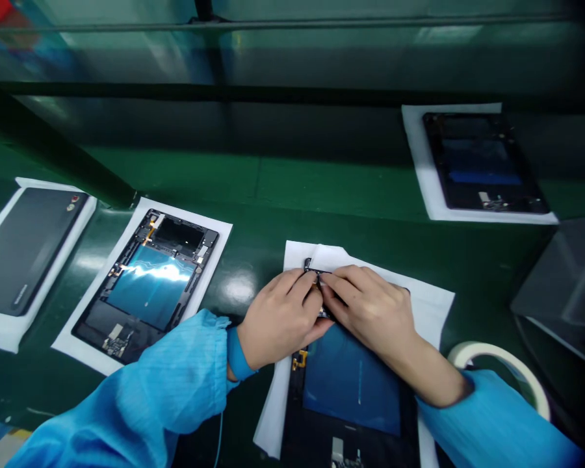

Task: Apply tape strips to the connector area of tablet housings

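Observation:
An opened tablet with a blue inner panel lies on a white sheet in front of me. Both hands meet over its upper end. My left hand has its fingers bent and pressed together on a small dark part near the tablet's top left. Beside it, the fingertips of my right hand pinch at the same spot. What lies between the fingertips is too small and covered to name. A blue band circles my left wrist.
A second opened tablet and a closed dark one lie on white sheets at left. Another opened tablet sits at the back right. A roll of tape is by my right forearm. A green post slants at left.

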`<action>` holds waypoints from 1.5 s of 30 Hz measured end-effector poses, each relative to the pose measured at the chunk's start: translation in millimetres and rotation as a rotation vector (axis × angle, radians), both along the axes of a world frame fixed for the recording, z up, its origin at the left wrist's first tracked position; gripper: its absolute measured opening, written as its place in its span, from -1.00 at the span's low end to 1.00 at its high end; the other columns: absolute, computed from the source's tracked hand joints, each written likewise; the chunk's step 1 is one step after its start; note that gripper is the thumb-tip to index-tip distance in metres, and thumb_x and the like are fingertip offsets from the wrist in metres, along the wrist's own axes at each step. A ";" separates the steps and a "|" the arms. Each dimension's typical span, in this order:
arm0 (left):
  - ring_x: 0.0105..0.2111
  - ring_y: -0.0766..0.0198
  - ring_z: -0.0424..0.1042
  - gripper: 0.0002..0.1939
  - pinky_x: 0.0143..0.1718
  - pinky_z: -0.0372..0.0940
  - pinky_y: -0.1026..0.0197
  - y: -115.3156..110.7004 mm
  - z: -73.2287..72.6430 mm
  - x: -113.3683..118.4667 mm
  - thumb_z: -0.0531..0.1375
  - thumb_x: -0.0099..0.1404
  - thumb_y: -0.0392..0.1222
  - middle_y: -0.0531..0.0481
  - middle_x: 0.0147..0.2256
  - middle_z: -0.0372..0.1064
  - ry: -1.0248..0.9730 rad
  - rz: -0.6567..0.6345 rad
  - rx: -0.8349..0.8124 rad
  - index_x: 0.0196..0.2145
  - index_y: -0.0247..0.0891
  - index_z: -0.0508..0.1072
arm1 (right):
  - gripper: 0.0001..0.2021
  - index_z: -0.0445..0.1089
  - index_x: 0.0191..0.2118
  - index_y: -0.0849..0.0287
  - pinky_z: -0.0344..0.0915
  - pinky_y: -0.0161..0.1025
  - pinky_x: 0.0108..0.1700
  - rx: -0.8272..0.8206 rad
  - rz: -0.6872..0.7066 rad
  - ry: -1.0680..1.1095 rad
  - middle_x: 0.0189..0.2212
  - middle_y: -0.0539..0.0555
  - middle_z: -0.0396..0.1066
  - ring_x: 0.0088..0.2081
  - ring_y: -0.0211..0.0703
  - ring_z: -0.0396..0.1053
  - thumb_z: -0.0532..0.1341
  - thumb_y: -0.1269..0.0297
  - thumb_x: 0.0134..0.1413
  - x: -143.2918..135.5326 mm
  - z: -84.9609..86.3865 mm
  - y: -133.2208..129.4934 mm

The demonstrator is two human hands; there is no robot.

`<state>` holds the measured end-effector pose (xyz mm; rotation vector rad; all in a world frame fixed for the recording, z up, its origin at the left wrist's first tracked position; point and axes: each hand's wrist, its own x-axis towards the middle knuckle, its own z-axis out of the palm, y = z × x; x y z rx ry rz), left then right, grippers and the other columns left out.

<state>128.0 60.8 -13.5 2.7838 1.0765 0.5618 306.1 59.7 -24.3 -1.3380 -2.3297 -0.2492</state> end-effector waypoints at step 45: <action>-0.59 0.38 0.37 -0.64 -0.55 0.37 0.35 36.3 136.1 -169.7 0.38 0.02 -0.04 0.22 -0.56 0.40 -0.701 1.184 -0.784 -0.27 -0.20 0.41 | -0.65 0.31 0.04 0.22 0.35 -0.10 -0.06 0.106 -0.158 0.193 -0.06 0.19 0.39 -0.08 -0.02 0.37 0.24 0.40 0.10 98.9 34.7 -85.3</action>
